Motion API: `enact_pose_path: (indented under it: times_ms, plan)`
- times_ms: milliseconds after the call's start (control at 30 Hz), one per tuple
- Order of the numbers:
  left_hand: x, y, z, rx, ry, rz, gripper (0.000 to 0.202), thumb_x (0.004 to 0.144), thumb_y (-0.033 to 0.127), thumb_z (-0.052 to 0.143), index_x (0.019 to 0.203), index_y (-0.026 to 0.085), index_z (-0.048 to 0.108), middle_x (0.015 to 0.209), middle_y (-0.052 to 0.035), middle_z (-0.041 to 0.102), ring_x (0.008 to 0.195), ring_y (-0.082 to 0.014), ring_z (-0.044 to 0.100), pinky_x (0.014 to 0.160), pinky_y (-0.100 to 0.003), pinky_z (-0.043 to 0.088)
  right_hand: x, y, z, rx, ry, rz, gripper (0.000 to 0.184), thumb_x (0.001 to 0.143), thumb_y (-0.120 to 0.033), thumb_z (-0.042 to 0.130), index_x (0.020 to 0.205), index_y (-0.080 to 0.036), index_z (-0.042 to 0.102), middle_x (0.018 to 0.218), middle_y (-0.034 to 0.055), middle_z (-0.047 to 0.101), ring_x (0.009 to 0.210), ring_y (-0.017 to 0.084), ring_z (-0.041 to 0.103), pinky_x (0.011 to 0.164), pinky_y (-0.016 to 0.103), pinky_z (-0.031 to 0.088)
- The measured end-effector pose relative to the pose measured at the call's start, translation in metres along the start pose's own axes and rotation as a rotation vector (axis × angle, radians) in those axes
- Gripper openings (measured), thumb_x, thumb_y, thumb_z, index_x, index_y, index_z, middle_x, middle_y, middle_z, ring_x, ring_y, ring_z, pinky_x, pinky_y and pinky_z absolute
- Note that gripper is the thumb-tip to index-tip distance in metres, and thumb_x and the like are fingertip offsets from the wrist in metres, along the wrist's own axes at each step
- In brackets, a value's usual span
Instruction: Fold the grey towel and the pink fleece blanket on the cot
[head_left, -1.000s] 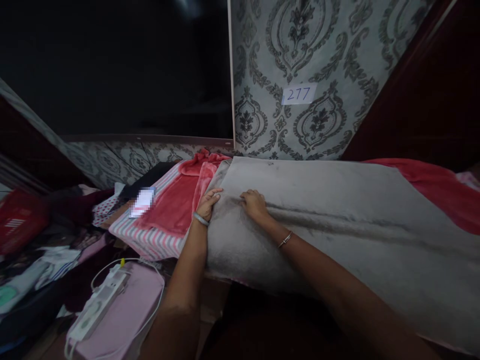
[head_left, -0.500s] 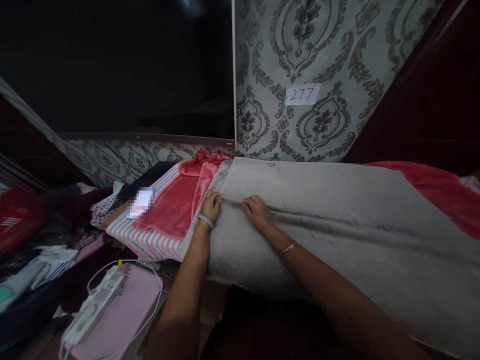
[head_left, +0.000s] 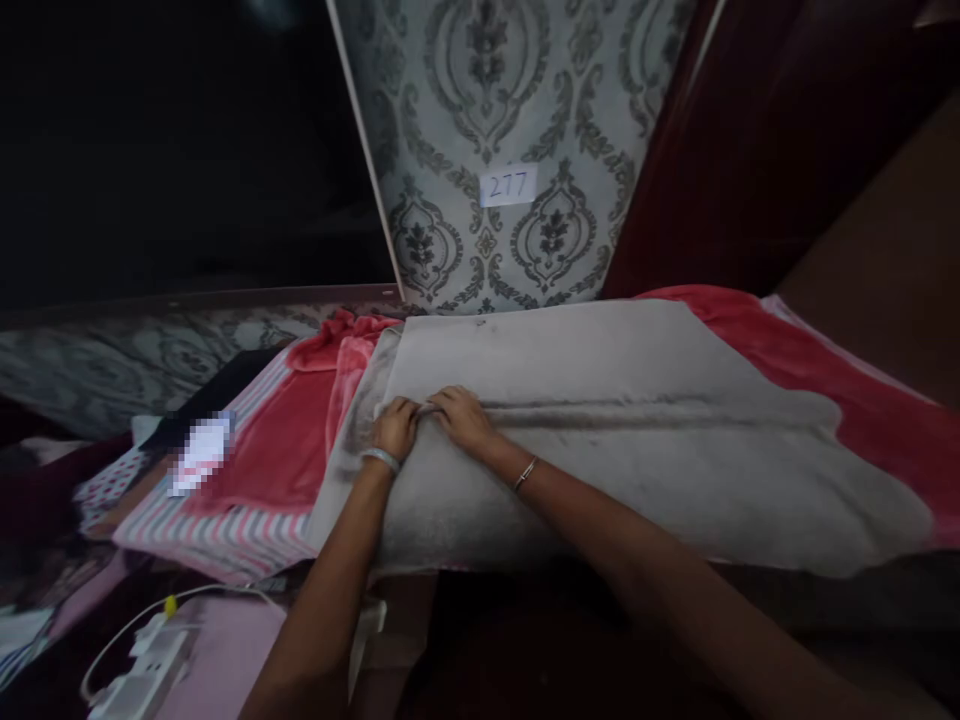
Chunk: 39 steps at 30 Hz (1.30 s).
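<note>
**Two-handed grip on grey blanket (head_left: 555, 345): far part flat, ridge (head_left: 600, 412) left to sort**

L hand (head_left: 396, 428) is gripping a bit of blanket fabric at the ridge's left end, fingers bent over it. R hand (head_left: 461, 415) is pinching the same ridge just beside it, to the right. Fingers are partly hiding the cloth, so the exact hold on each is hard to see.

Blanket is lying mid-scene, btwn a red throw (head_left: 270, 440) on the left and red fabric (head_left: 810, 390) showing past its right side.

Progress, judging by the lie of it: far section is lying approx. flat, near section mostly smooth, so the bulk is looking done. Left, prob.: the ridge, running from the hands toward the right side, plus the left edge, where fabric is lying uneven. Est. past halfway, but can't be sure.

Elsewhere: throw is lying on a striped cover (head_left: 217, 540), w/ a pixelated bright item (head_left: 202, 450) at its left. Near left, a white power strip (head_left: 154, 665) is resting on a pink case (head_left: 232, 640). Far side: a dark screen (head_left: 172, 150) is standing left of a "277" label (head_left: 508, 185) on the wall.
</note>
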<state>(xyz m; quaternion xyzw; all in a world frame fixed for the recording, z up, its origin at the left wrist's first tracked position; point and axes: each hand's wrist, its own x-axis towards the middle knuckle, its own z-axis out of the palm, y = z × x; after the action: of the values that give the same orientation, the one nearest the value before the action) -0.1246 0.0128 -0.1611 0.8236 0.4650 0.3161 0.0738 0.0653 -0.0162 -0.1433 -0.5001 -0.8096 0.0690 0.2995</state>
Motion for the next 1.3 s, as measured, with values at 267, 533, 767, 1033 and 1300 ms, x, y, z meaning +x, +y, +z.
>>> enact_pose_path:
  times_ms: [267,533,767,1033,1300]
  plan:
    - [0.007,-0.01,0.002,-0.125,0.112,-0.065,0.015,0.084,0.028,0.057,0.085,0.023,0.071,0.093,-0.0097,0.069,0.094,-0.0285,0.063,0.09,-0.041,0.052,-0.098,0.085,-0.099,-0.1,0.153,0.087,0.024,0.092,-0.023,0.063,0.115,-0.02,0.07,0.114,0.0114,0.065,0.11,0.027,0.055,0.099,0.04,0.044]
    - [0.006,-0.003,0.001,0.004,0.139,-0.057,0.023,0.087,0.029,0.052,0.098,0.02,0.069,0.105,-0.0121,0.07,0.103,-0.029,0.065,0.095,-0.042,0.051,-0.164,0.117,-0.109,-0.217,0.167,0.101,0.02,0.097,-0.022,0.055,0.105,-0.02,0.073,0.104,0.0119,0.066,0.101,0.027,0.056,0.091,0.04,0.046]
    - [0.005,0.0,-0.001,0.094,0.138,-0.05,0.02,0.088,0.025,0.05,0.099,0.02,0.066,0.105,-0.0104,0.071,0.102,-0.0254,0.066,0.093,-0.038,0.053,-0.142,0.125,-0.122,-0.196,0.11,0.344,0.025,0.095,-0.017,0.053,0.108,-0.017,0.075,0.107,0.0113,0.068,0.104,0.023,0.06,0.094,0.034,0.045]
    - [0.006,-0.003,-0.002,0.106,0.115,-0.042,0.02,0.088,0.025,0.049,0.096,0.019,0.066,0.102,-0.0106,0.072,0.099,-0.0252,0.068,0.091,-0.037,0.054,-0.118,0.116,-0.136,-0.464,-0.206,0.433,0.025,0.095,-0.017,0.053,0.111,-0.017,0.073,0.112,0.0135,0.068,0.111,0.024,0.058,0.089,0.03,0.043]
    - [0.005,0.0,-0.002,0.103,0.097,-0.073,0.02,0.088,0.023,0.049,0.097,0.019,0.066,0.104,-0.0113,0.072,0.101,-0.0257,0.067,0.092,-0.038,0.054,-0.111,0.115,-0.134,-0.531,-0.16,0.416,0.029,0.097,-0.011,0.042,0.105,-0.012,0.069,0.111,0.0184,0.066,0.108,0.027,0.058,0.088,0.032,0.041]
